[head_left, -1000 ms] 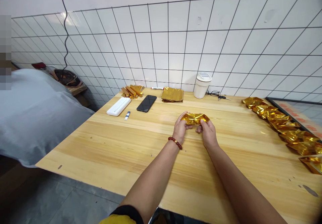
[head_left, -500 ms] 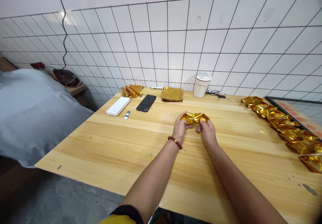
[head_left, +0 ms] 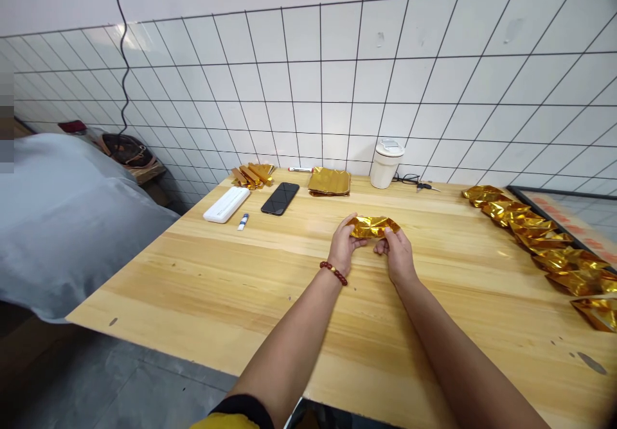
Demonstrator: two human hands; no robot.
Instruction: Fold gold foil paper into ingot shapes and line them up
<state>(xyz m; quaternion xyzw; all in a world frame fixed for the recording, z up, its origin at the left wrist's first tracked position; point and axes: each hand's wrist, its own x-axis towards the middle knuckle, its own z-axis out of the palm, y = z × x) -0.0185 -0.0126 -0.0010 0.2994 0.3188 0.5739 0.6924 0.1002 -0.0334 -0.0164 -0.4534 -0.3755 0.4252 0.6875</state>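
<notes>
Foil (head_left: 370, 227) right of frame centre is pinched by left hand (head_left: 341, 250) and right hand (head_left: 401, 257); hard squeezing might crumple it

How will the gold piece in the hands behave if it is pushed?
The gold piece is probably light, since it looks like thin foil. It would likely crumple, given its visible creases; its glossy finish might feel slippery.

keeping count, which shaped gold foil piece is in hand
The gold foil piece held between left hand and right hand; the other shaped pieces lie in a row at right.
</notes>
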